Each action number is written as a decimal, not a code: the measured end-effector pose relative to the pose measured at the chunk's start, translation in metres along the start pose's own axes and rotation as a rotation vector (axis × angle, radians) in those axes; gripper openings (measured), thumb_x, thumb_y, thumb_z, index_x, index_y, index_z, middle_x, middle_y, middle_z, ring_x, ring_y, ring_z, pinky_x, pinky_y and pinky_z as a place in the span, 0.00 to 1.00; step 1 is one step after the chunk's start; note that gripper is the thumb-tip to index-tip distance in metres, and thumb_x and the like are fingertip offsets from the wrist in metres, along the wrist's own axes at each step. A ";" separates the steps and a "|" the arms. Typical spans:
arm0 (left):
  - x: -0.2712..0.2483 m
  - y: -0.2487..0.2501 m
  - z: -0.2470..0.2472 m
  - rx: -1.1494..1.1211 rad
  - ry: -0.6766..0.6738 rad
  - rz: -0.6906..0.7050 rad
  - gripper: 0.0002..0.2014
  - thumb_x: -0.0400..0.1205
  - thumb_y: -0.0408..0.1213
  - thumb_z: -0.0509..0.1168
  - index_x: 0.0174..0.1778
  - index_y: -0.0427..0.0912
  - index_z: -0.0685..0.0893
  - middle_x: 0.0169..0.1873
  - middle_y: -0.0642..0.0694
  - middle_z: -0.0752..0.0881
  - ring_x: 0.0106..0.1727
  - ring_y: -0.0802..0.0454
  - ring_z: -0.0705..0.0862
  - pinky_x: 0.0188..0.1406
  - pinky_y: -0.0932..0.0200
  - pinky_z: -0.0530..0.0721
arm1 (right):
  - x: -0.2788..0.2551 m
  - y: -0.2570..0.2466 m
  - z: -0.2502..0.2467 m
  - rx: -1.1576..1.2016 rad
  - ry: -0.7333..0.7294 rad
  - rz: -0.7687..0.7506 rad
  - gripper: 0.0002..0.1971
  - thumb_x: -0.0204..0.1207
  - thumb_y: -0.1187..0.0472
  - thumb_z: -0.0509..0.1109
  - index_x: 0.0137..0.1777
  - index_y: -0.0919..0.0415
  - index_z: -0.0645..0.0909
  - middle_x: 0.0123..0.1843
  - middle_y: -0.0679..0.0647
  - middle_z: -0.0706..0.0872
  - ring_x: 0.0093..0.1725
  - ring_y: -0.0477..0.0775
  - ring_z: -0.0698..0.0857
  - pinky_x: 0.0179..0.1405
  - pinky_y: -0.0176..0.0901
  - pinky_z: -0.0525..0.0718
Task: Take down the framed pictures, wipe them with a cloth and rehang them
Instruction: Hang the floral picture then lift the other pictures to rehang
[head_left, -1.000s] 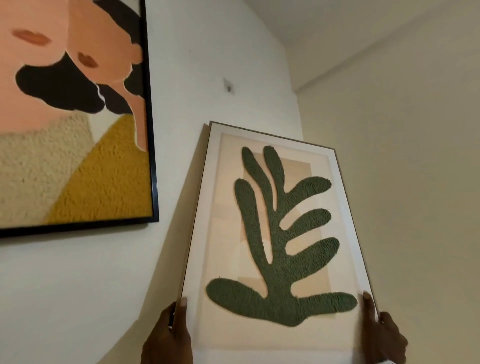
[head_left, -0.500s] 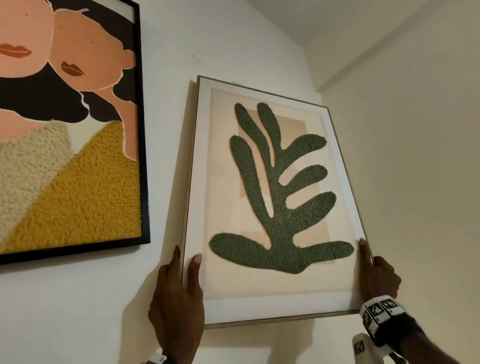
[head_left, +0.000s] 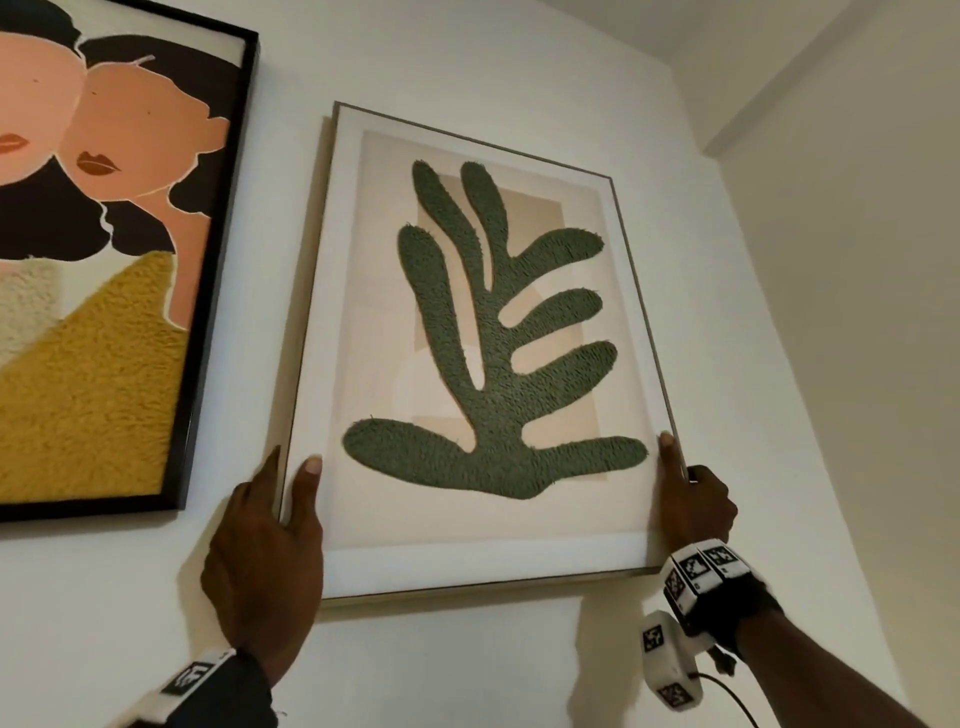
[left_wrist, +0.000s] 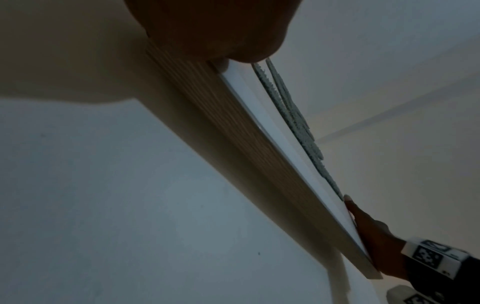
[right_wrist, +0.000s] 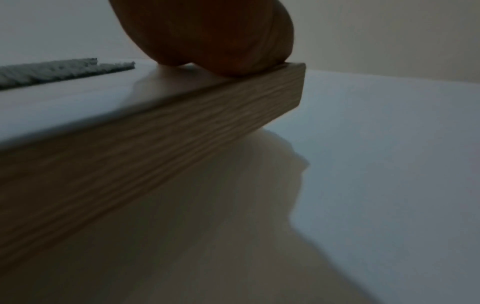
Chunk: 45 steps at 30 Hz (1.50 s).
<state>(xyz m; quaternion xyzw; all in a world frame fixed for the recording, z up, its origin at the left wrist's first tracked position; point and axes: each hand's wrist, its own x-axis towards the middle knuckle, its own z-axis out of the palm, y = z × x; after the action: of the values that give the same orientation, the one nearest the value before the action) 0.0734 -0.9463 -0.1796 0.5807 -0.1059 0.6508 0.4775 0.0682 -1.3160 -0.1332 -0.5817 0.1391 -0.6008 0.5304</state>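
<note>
A light wood-framed picture (head_left: 363, 519) with a green tufted leaf shape (head_left: 488, 374) is held up against the white wall. My left hand (head_left: 270, 540) grips its lower left edge, thumb on the front glass and fingers behind the side. At the lower right edge my right hand (head_left: 691, 504) grips the frame, thumb on the front. The left wrist view looks along the frame's wooden underside (left_wrist: 259, 164) to the right hand (left_wrist: 374, 238). In the right wrist view the thumb (right_wrist: 215, 37) presses the frame's corner (right_wrist: 259, 98). No cloth is in view.
A larger black-framed picture (head_left: 218, 260) of two faces hangs on the wall just left of the held frame. The room corner (head_left: 779, 364) and a side wall lie close on the right. A ceiling beam (head_left: 779, 78) runs above.
Both hands have lifted the leaf picture up the wall, over the small wall hook seen earlier, and brought it closer to upright. The grip on both lower edges is unchanged.
</note>
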 end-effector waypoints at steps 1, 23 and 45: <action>0.002 -0.001 -0.001 0.019 0.018 0.004 0.27 0.84 0.60 0.56 0.70 0.46 0.82 0.54 0.35 0.86 0.56 0.31 0.82 0.54 0.39 0.79 | 0.002 -0.002 0.005 0.010 -0.012 0.000 0.36 0.74 0.27 0.61 0.39 0.66 0.79 0.33 0.56 0.76 0.44 0.63 0.74 0.45 0.49 0.70; -0.008 -0.012 -0.004 0.406 0.165 -0.026 0.23 0.84 0.55 0.62 0.59 0.37 0.86 0.54 0.32 0.82 0.56 0.30 0.75 0.50 0.36 0.73 | -0.012 0.007 0.020 -0.201 0.077 -0.102 0.40 0.74 0.24 0.50 0.50 0.62 0.83 0.47 0.67 0.85 0.57 0.68 0.78 0.57 0.57 0.72; -0.022 -0.010 0.017 0.391 0.205 0.024 0.38 0.81 0.64 0.59 0.76 0.35 0.69 0.69 0.34 0.77 0.65 0.34 0.74 0.61 0.39 0.69 | -0.025 0.041 0.042 -0.264 0.216 -0.393 0.29 0.83 0.39 0.55 0.57 0.69 0.78 0.53 0.68 0.82 0.53 0.72 0.81 0.51 0.61 0.76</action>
<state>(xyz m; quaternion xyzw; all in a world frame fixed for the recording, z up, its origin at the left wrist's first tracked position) 0.0892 -0.9639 -0.1977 0.5916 0.0646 0.7204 0.3561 0.1169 -1.2934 -0.1673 -0.5941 0.1565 -0.7278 0.3048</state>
